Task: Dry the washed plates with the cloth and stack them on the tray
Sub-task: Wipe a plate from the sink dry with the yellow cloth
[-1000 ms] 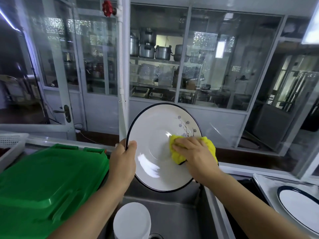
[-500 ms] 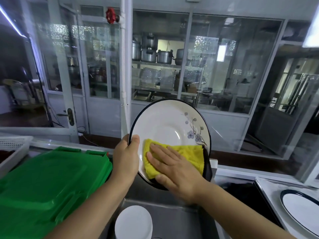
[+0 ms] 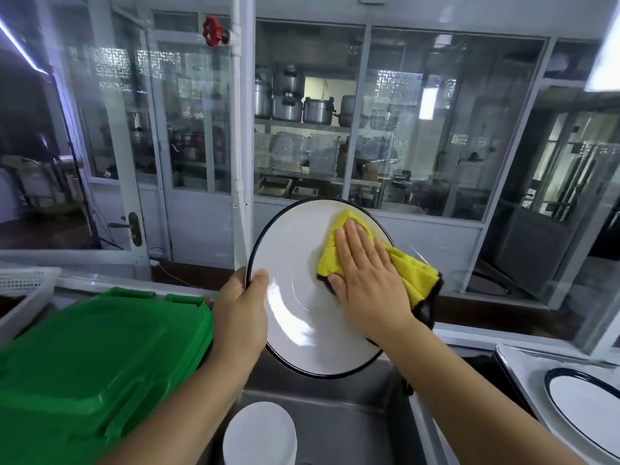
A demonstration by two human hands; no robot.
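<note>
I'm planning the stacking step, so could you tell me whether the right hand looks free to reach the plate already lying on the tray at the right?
Probably not yet: the right hand is pressing the yellow cloth flat against the held plate. The path to the tray plate itself looks unobstructed.

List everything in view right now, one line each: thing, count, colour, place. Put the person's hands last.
held plate: one, white with dark rim, tilted up over the sink
cloth: one, yellow with dark edge, against the held plate's upper right
plate on tray: one, white with dark rim, far right
tray: one, metal, right of the sink
sink: one, steel, bottom centre
white dishes: a stack, count unclear, in the sink
bin lid: one, green, left
basket: one, white, far left
valve wheel: one, red, on the pipe above
pots: several, metal, shelf behind glass
left hand: grips the held plate's left rim
right hand: flat, presses the cloth
</note>
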